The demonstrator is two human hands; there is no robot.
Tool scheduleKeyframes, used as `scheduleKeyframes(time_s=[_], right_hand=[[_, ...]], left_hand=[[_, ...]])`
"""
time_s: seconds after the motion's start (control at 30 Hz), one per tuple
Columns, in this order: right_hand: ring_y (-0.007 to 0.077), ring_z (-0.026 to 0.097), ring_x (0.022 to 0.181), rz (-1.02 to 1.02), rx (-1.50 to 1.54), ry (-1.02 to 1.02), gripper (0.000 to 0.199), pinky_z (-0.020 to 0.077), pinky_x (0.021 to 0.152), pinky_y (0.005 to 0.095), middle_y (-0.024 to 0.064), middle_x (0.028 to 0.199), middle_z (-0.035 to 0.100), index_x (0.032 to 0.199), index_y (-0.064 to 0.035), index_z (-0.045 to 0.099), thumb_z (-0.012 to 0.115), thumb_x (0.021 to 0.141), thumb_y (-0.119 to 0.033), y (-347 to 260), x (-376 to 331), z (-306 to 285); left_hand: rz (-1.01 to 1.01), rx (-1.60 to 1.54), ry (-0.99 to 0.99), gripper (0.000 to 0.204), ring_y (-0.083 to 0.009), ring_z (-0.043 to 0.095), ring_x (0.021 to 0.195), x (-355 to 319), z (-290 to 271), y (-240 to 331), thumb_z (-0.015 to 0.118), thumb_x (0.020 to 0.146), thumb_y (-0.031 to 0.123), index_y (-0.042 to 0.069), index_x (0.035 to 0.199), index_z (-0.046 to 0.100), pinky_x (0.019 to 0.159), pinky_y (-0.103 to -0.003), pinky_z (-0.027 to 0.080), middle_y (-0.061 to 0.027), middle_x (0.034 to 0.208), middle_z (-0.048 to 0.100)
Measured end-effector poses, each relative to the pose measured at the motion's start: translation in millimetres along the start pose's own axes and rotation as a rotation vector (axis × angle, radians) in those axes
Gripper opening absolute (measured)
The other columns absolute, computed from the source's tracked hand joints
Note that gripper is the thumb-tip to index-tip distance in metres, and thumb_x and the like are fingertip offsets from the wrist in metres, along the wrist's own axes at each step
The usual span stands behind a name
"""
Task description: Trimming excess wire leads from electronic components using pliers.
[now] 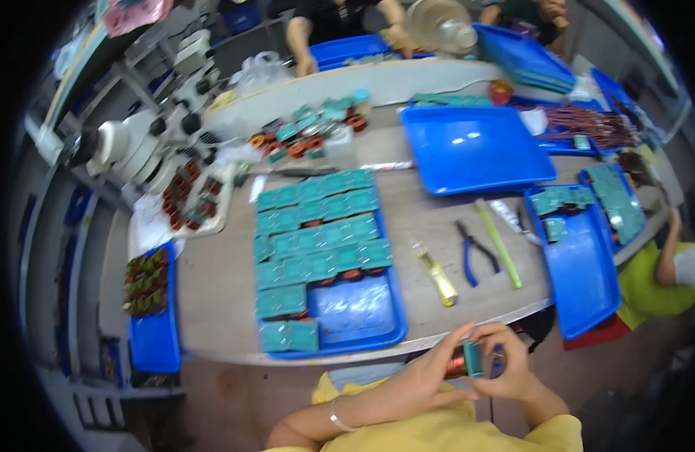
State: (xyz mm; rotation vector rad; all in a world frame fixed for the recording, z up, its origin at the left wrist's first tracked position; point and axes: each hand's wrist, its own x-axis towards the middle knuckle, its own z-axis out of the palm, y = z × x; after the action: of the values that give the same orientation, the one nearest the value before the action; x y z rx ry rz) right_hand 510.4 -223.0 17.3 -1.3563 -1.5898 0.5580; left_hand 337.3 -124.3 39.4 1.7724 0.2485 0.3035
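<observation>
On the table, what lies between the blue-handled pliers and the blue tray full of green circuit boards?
In the head view, a small yellow-gold foil-wrapped piece lies on the bare tabletop between the blue-handled pliers and the blue tray.

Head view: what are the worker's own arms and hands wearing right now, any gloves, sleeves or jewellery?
No gloves: left hand and right hand are bare. A thin silver bangle circles the left wrist. Forearms are uncovered; short yellow sleeves of a yellow top show at the lower edge. No cables or markings visible.

An electronics assembly workshop: blue trays (468,147) of green circuit boards (317,226), a microscope (148,128) at ten o'clock, pliers (475,256).
</observation>
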Motion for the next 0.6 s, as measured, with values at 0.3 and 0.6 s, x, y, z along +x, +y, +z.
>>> scheduleKeyframes(time_s=[0.3, 0.6], right_hand=[[0.0110, 0.046, 0.068, 0.356, -0.491, 0.658, 0.041, 0.0406, 0.064, 0.0251, 0.0041, 0.078, 0.053, 0.088, -0.0040, 0.047, 0.076, 0.061, -0.013, 36, 23, -102], [0.0381, 0.058, 0.086, 0.559, -0.889, 0.712, 0.065, 0.0446, 0.076, 0.0400, 0.0263, 0.092, 0.059, 0.106, 0.0063, 0.048, 0.076, 0.063, -0.034, 155, 35, -199]], left_hand=[[-0.200, 0.888, 0.372, 0.069, -0.0416, 0.023, 0.126, -59, -89, -6, 0.084, 0.046, 0.026, 0.010, 0.106, 0.055, 0.102, -0.049, 0.026, -0.0158, 0.132, 0.033], [-0.365, 0.983, 0.372, 0.060, -0.0412, 0.024, 0.126, -117, -117, -19, 0.081, 0.054, 0.026, 0.011, 0.106, 0.055, 0.102, -0.053, 0.022, -0.0153, 0.130, 0.034]])
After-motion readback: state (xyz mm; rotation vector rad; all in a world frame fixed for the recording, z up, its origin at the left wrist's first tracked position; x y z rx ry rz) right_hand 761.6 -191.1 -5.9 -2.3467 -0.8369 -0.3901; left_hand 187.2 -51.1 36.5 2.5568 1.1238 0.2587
